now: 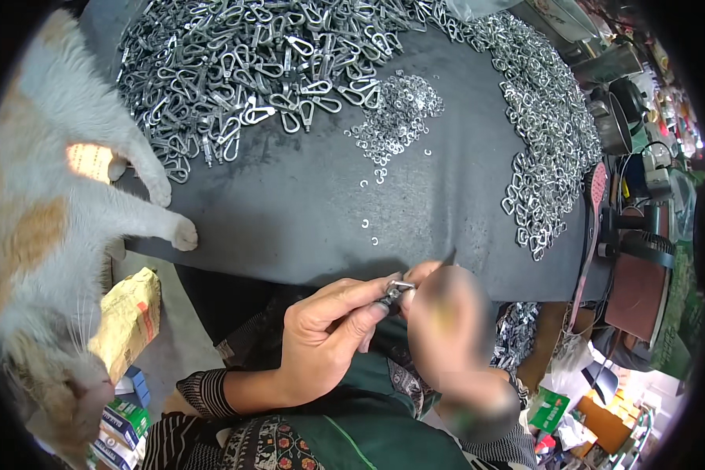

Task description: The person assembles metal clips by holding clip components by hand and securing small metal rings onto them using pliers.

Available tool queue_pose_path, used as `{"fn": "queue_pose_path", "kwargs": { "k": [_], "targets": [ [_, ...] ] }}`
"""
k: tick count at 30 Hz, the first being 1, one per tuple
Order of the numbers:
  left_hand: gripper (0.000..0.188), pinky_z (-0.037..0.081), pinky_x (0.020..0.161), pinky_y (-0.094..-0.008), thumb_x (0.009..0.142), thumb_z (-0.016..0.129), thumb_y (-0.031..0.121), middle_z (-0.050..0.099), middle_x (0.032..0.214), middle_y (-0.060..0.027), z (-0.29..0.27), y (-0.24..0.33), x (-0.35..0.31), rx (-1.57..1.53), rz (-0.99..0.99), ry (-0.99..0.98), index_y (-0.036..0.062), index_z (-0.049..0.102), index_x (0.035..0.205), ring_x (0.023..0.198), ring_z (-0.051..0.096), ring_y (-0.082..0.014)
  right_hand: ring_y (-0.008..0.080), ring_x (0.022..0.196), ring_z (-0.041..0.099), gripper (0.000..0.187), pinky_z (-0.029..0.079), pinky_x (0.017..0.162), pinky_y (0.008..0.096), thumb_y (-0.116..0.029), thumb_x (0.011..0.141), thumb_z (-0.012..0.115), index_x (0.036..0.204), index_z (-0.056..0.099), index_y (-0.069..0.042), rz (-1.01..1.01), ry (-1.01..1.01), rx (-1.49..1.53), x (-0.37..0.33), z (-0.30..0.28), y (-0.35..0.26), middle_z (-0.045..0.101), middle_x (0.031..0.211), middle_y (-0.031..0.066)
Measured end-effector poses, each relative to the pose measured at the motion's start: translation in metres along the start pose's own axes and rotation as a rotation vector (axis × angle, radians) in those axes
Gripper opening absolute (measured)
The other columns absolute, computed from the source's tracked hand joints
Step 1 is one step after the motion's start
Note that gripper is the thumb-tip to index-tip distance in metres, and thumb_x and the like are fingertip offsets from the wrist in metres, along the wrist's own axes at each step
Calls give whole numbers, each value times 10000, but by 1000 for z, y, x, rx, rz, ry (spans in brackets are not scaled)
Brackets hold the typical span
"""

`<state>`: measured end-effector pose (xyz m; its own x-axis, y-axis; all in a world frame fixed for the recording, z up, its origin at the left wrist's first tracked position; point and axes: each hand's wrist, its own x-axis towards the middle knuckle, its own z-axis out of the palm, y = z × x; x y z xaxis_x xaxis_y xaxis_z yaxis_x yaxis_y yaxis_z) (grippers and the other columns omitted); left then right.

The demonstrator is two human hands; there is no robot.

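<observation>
Between the thumb and fingers of my left hand (325,329) is a small metal snap hook (395,291), held just off the near edge of the dark table (290,204). My right hand (450,337) is close against it on the right, its fingertips bent at the hook's end. A blur covers most of that hand; a dark pointed tip and a yellowish patch show there, but what it grips cannot be made out. Beyond my hands lie small open metal rings (403,106), a few strayed toward me.
A large heap of snap hooks (266,63) covers the far left, and D-shaped metal rings (544,133) run along the right. A white and orange cat (47,188) stretches its forelegs onto the table. A pink long-handled brush (591,227) lies at the right edge.
</observation>
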<state>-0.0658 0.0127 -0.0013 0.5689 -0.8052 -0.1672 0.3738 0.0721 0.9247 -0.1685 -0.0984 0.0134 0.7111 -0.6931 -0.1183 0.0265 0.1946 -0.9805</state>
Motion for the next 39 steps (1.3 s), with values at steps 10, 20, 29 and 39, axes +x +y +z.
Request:
{"fn": "queue_pose_path", "kwargs": {
  "k": [10,20,29,39],
  "targets": [
    [237,429,544,-178,979,594,37,693,889,-41,-27,5,-7,-72,-244,-33,-3,661,1202,613,526,-30,269,723,584,261,463,654,362,-78,733,805,954,672,-39,-353,-298,-892,32,-24,-31,602,822,79],
    [170,470,700,-220,963,604,31,696,952,-64,-44,29,-10,-6,-504,-291,-15,671,1112,751,582,-84,238,850,507,339,386,759,389,-266,750,777,999,643,-79,-584,-284,-1730,54,-12,-47,489,865,65],
    [172,465,806,-266,908,665,5,676,963,-69,-54,30,-5,95,-245,-321,-1,714,1073,891,602,-131,234,849,500,346,387,759,390,-265,748,770,1009,634,-84,-596,-343,-1793,63,-8,-53,477,867,62],
    [159,401,578,-204,933,621,5,619,979,-52,-54,34,0,-40,-357,-228,-28,687,1074,691,535,-71,209,769,500,340,378,675,356,-289,741,767,977,636,-82,-655,-546,-1778,83,-16,-65,473,812,34]
  ]
}}
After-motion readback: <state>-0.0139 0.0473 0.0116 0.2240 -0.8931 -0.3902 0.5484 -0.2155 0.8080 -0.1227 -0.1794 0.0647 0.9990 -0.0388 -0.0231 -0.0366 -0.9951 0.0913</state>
